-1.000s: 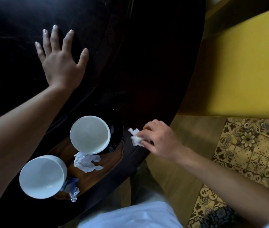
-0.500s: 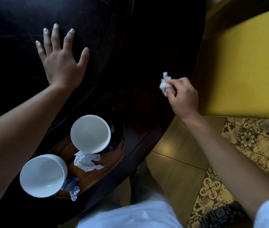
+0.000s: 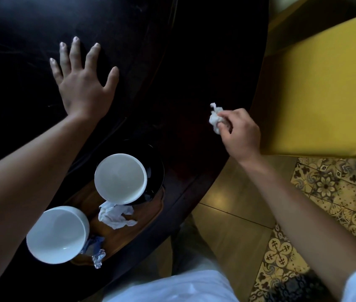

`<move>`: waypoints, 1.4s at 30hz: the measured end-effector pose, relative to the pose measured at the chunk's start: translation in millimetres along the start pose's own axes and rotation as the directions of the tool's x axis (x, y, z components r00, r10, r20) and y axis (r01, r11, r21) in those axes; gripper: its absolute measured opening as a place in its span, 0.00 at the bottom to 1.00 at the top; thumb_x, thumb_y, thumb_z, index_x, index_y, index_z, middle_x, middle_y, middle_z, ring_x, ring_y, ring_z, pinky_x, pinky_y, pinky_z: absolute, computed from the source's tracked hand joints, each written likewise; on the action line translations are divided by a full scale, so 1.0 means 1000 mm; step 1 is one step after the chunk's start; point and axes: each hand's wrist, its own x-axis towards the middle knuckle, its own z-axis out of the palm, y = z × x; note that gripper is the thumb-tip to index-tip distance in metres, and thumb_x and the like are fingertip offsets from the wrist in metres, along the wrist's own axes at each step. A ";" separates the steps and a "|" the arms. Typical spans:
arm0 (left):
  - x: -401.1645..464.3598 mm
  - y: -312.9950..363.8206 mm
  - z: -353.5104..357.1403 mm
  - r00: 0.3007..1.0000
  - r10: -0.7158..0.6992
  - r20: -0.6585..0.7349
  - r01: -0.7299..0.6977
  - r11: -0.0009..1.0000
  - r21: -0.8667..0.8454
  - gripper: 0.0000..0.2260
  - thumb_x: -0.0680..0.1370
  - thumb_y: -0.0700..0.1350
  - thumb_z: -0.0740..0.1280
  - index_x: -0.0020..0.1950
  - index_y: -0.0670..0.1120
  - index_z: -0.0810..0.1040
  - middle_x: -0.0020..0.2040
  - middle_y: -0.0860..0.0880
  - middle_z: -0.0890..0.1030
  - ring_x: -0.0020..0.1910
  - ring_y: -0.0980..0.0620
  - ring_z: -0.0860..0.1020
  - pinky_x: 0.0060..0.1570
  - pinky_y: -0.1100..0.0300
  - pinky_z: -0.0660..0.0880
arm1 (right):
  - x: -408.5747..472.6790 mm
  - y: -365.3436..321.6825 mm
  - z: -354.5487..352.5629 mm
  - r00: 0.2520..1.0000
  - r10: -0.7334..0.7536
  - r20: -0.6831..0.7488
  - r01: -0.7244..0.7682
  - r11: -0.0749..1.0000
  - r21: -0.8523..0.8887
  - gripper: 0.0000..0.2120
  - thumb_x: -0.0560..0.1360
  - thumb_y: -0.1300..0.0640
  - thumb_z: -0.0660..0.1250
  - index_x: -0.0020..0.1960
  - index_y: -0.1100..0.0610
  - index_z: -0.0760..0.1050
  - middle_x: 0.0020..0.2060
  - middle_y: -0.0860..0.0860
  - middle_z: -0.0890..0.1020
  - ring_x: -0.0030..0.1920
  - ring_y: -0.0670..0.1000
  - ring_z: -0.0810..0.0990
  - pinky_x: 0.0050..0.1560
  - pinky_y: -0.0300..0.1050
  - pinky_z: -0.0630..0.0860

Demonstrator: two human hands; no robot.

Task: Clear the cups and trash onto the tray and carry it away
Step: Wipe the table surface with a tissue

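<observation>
Head view: my right hand [image 3: 241, 132] pinches a small crumpled white tissue wad [image 3: 215, 117] above the dark round table [image 3: 172, 73].

The brown wooden tray [image 3: 127, 238] is half hidden under two white ceramic cups [image 3: 120, 178] and my left forearm; its far end I cannot make out. My left hand [image 3: 83, 83] lies flat, fingers spread, on the tabletop, well apart from the wad. A loose white napkin [image 3: 115, 215] and a foil wrapper [image 3: 97, 257] rest on the tray.

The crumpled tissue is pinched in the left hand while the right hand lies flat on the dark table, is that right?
Not quite: the hands are swapped. The head view shows the right hand pinching the crumpled tissue, while the left hand lies flat on the dark table.
</observation>
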 end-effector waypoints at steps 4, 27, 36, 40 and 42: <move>-0.001 -0.003 0.000 1.000 0.020 0.013 -0.020 1.000 -0.004 0.30 0.82 0.65 0.54 0.81 0.54 0.61 0.84 0.44 0.53 0.83 0.41 0.47 0.79 0.39 0.42 | -0.042 -0.021 0.014 0.985 -0.112 0.133 0.111 0.994 0.010 0.14 0.76 0.57 0.69 0.61 0.53 0.80 0.51 0.51 0.78 0.48 0.53 0.79 0.46 0.46 0.77; -0.010 -0.041 -0.015 0.987 0.137 0.083 -0.122 0.979 -0.162 0.31 0.79 0.59 0.69 0.79 0.51 0.67 0.84 0.43 0.53 0.83 0.40 0.46 0.78 0.40 0.40 | -0.065 -0.025 0.002 0.940 -0.189 0.284 0.173 0.982 0.081 0.10 0.77 0.54 0.70 0.57 0.52 0.81 0.50 0.48 0.78 0.51 0.48 0.76 0.47 0.43 0.76; -0.031 -0.070 -0.012 0.955 0.289 0.065 -0.286 0.956 -0.059 0.35 0.78 0.64 0.67 0.80 0.50 0.64 0.83 0.41 0.55 0.82 0.39 0.48 0.78 0.40 0.41 | -0.146 -0.023 -0.011 0.780 -0.346 0.521 0.363 0.929 0.072 0.10 0.76 0.53 0.70 0.57 0.48 0.80 0.51 0.46 0.77 0.50 0.46 0.77 0.45 0.39 0.77; -0.041 -0.069 -0.015 0.955 0.294 0.026 -0.292 0.954 -0.072 0.34 0.77 0.68 0.62 0.78 0.50 0.68 0.82 0.43 0.59 0.82 0.40 0.51 0.78 0.41 0.46 | -0.136 -0.025 -0.023 0.829 -0.320 0.459 0.309 0.946 0.101 0.12 0.77 0.52 0.67 0.59 0.52 0.80 0.52 0.47 0.78 0.50 0.45 0.77 0.48 0.41 0.79; -0.050 -0.078 -0.024 0.977 0.213 -0.029 -0.215 0.965 -0.151 0.31 0.78 0.67 0.61 0.76 0.51 0.71 0.82 0.44 0.60 0.82 0.40 0.53 0.78 0.42 0.48 | -0.123 -0.027 -0.020 0.900 -0.284 0.332 0.257 0.959 0.121 0.12 0.77 0.55 0.68 0.60 0.53 0.79 0.52 0.48 0.78 0.49 0.46 0.77 0.47 0.42 0.79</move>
